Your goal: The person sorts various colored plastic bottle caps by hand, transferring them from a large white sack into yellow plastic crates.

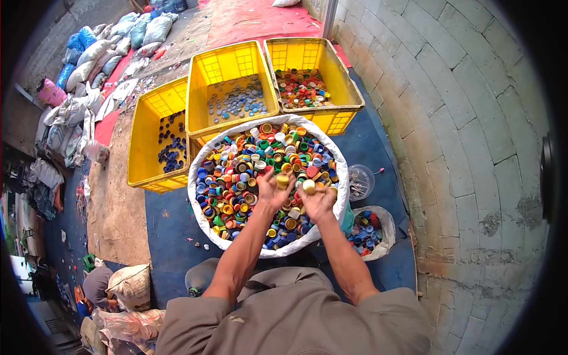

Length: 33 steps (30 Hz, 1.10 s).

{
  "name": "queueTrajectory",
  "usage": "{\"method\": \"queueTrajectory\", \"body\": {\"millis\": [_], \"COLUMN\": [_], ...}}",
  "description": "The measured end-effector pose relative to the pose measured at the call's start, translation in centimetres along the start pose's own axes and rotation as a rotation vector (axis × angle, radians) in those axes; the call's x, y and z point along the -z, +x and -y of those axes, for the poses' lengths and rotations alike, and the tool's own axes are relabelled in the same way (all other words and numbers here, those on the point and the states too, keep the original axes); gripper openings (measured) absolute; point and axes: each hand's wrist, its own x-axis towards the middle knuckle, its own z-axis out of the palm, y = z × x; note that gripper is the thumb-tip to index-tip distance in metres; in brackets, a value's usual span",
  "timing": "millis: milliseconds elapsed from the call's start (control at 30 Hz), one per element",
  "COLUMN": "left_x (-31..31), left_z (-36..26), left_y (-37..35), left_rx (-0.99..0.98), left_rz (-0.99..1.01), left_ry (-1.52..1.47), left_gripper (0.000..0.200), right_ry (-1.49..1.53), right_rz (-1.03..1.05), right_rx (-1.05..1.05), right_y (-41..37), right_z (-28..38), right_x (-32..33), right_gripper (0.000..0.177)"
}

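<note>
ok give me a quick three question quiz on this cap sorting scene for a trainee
1. True or false: three yellow crates stand beyond the white sack.
2. Which crate holds the dark blue caps? A left, B middle, C right.
3. Fill in: the left hand and right hand each hold a ___.
Key: 1 true; 2 A; 3 cap.

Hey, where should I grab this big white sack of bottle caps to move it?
Grip the white sack by its rolled-down rim, at two opposite sides, from above. The rim is a thick band clear of the caps; the walls look limp, so likely drag, not lift.
</note>
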Motion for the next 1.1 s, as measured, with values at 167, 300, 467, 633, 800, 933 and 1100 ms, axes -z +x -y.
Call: {"method": "queueTrajectory", "body": {"millis": [167, 300, 467, 633, 800, 933, 1100], "left_x": [-17.4, -18.7, -7.2, 3.8, 8.4, 9.6, 10.5], "left_z": [-3.1, -5.7, -8.0, -6.6, -3.1, -1.2, -0.8], "left_y": [4.5, 3.3, -0.3, -7.1, -13.0, -15.7, -16.7], "left_rx": [-0.139, -0.198, -0.265, -0.388, -0.423, -0.436, -0.448], "left_rz": [0.332, 0.259, 0.027, -0.286, -0.562, -0.579, -0.587], "left_ry": [0.017, 0.038, 0.076, 0.394, 0.561, 0.598, 0.631], "left_gripper": [0.098, 0.112, 0.077, 0.034, 0.022, 0.017, 0.015], "right_ry": [0.000, -0.065, -0.234, -0.787, -1.482, -1.727, -1.983], "right_rz": [0.577, 0.479, 0.293, 0.006, -0.069, -0.029, 0.175], "right_rx": [0.094, 0.192, 0.186, 0.233, 0.442, 0.409, 0.564], "right_y": [2.0, 2.3, 0.7, -4.1, -5.9, -6.8, -5.4], "right_z": [6.1, 7.4, 6.6, 2.7, -1.1, -2.9, -4.8], "right_x": [-15.2, -15.6, -5.9, 2.4, 8.3, 6.8, 6.1], "right_gripper": [0.091, 0.094, 0.082, 0.055, 0.035, 0.027, 0.020]}}
